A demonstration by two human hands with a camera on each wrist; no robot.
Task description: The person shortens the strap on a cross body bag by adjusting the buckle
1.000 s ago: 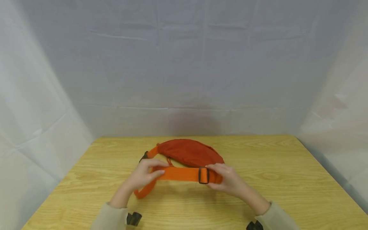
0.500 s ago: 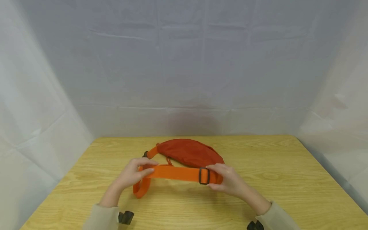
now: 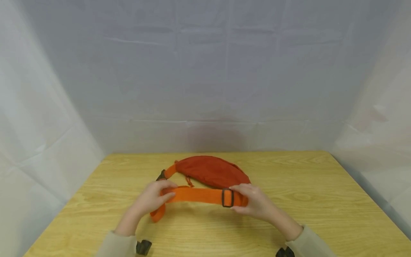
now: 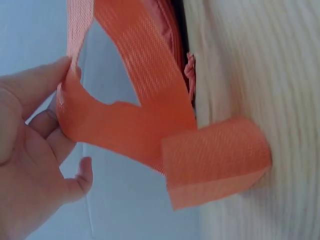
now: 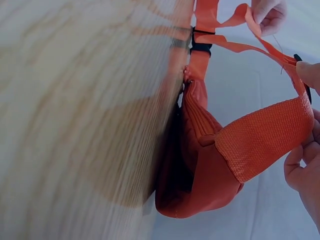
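A red waist pack [image 3: 212, 170] lies on the wooden table, with its orange strap [image 3: 199, 195] stretched between my two hands in front of it. My left hand [image 3: 152, 198] pinches the strap between thumb and fingers; in the left wrist view a loop of strap [image 4: 215, 160] hangs below that hand onto the table. At the other end, my right hand [image 3: 257, 201] grips the strap by the black slide adjuster [image 3: 227, 198]. A dark side-release buckle [image 5: 201, 41] joins the strap near the pack's left end. A red zipper cord [image 3: 189, 181] hangs at the pack's front.
The wooden table [image 3: 305, 192] reaches back to a pale grey sheet [image 3: 205, 78]. White sheets [image 3: 35, 107] hang on both sides. Dark camera mounts [image 3: 143, 247] sit at the wrists by the beige sleeves.
My left hand has slid left along the strap, then shifted slightly back right, so a longer stretch of strap shows between the hands. The right hand and the pack have stayed put.
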